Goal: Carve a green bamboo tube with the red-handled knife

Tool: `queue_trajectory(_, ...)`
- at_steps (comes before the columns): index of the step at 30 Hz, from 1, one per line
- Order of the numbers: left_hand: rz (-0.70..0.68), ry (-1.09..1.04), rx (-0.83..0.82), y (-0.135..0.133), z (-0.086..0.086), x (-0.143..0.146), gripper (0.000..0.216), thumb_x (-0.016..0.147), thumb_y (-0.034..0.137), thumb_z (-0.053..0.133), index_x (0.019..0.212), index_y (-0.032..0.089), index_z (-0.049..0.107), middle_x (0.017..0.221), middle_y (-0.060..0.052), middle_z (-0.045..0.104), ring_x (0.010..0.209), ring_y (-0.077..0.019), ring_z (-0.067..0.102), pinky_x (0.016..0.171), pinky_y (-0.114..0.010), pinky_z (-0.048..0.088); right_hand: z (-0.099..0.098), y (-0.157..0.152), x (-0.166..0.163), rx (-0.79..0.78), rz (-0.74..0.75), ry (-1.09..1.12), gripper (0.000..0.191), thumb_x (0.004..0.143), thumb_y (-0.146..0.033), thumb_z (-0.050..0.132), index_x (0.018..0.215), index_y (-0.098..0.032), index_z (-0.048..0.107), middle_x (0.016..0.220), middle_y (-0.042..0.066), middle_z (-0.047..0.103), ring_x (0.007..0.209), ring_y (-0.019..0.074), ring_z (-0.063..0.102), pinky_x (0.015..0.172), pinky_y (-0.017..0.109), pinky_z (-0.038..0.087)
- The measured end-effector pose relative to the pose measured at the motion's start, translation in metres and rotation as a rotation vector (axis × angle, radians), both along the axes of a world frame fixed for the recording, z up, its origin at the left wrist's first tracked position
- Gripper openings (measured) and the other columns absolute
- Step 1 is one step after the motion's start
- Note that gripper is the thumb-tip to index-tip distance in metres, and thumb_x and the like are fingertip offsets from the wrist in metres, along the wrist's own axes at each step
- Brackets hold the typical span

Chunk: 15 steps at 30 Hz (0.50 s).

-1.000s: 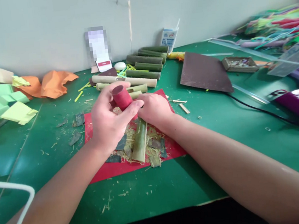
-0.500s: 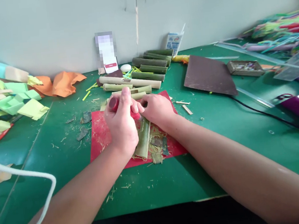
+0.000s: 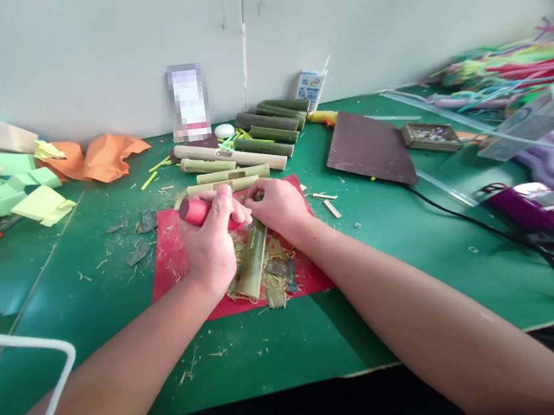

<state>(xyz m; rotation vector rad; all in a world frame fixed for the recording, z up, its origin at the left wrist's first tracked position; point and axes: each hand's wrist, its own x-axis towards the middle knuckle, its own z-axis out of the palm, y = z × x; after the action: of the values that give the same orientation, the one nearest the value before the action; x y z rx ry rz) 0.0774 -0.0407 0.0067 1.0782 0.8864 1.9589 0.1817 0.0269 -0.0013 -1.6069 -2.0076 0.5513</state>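
The red handle [image 3: 195, 211] has tipped lower toward the left, clasped by the fingers of the left hand [image 3: 210, 246]. Below it, the bamboo piece [image 3: 254, 263] lies on a red sheet [image 3: 166, 245] over the bench [image 3: 253, 355]. I can't tell whether the right hand [image 3: 279, 205] grips its far end.

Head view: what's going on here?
The left hand grips a red cylinder, its far end hidden. The right hand is at the far end of a bamboo piece on a red sheet; its exact grip is hidden. Pale shavings lie around it, and more bamboo pieces lie beyond the hands.
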Motion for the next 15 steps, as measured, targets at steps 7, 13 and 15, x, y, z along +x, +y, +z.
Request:
queue_trajectory(7,-0.166,0.185,0.066,-0.001,-0.001,-0.015,0.028,0.090,0.035,0.068,0.070,0.019,0.058,0.061,0.002,0.060,0.059,-0.0132,0.061,0.065,-0.031,0.053,-0.004,0.000,0.001,0.017,0.002,0.028,0.014,0.075,-0.028,0.058,0.076,-0.023,0.071,0.080,0.001,0.075,0.070,0.0171,0.061,0.059,0.028,0.036)
queue_trajectory(13,-0.334,0.158,0.035,-0.004,-0.003,-0.022,0.029,0.091,0.031,0.066,0.067,0.019,0.056,0.061,0.001,0.060,0.060,-0.0139,0.060,0.070,-0.034,0.054,-0.007,0.000,0.001,0.044,-0.002,0.043,0.016,0.076,-0.026,0.056,0.076,-0.023,0.072,0.080,0.001,0.075,0.067,0.0159,0.060,0.059,0.028,0.036)
queue_trajectory(15,-0.339,0.102,0.029,-0.003,-0.003,-0.019,0.030,0.091,0.026,0.065,0.065,0.018,0.052,0.054,0.003,0.053,0.053,-0.0114,0.054,0.064,-0.031,0.051,-0.009,0.001,0.000,0.053,-0.001,0.049,0.017,0.076,-0.025,0.055,0.076,-0.022,0.071,0.081,0.001,0.075,0.070,0.0163,0.061,0.060,0.028,0.037)
